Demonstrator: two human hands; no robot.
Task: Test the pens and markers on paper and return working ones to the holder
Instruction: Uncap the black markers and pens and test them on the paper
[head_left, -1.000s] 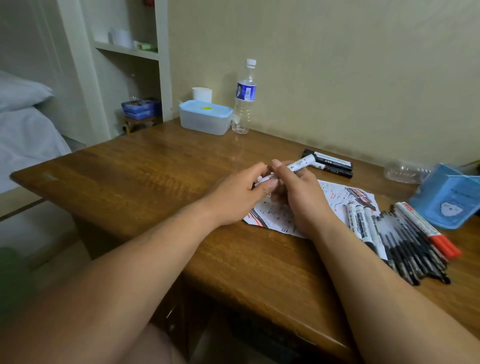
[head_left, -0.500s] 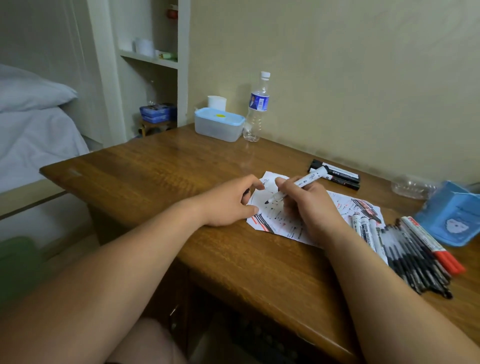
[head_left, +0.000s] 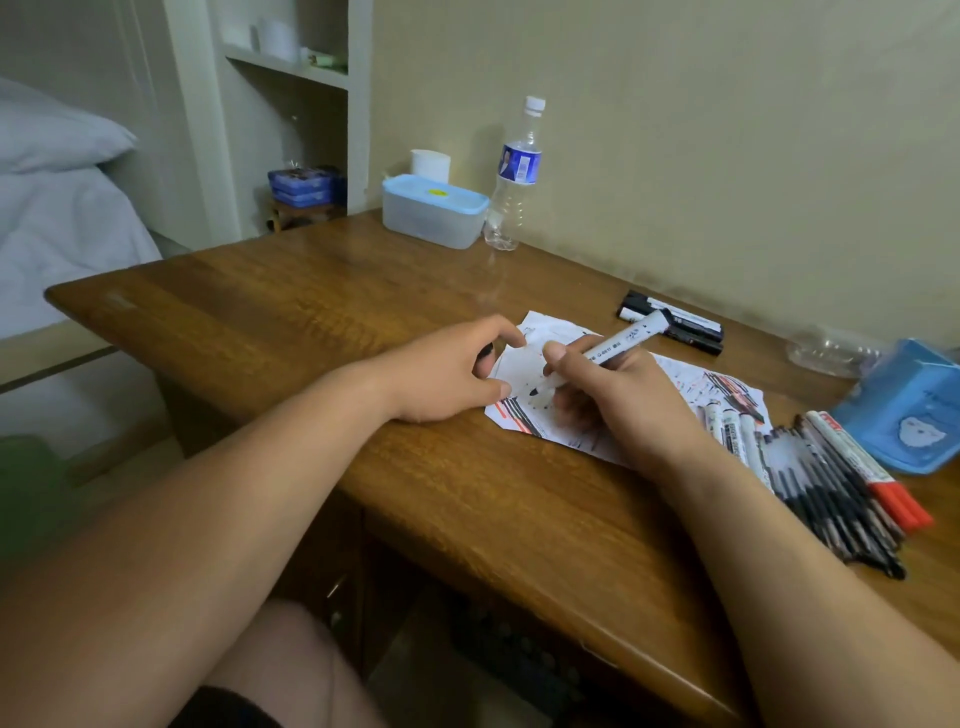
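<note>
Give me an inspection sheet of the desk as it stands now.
Surface: wooden desk, scribbled paper near its middle.
Job's things: marker tip down at the paper; pen pile and blue holder at right; two markers by the wall.
Clutter: lidded box, water bottle, white cup at the back.
Hands: right hand grips the marker; left hand beside it holds a small dark cap.
Cables: nothing seen.
Surroundings: shelf and bed at left.

On my feed I see two bare forearms, unsleeved up to the left hand (head_left: 441, 374) and right hand (head_left: 618, 400), short plain fingernails, and a dark shorts hem (head_left: 228, 709) across a bare thigh.
</note>
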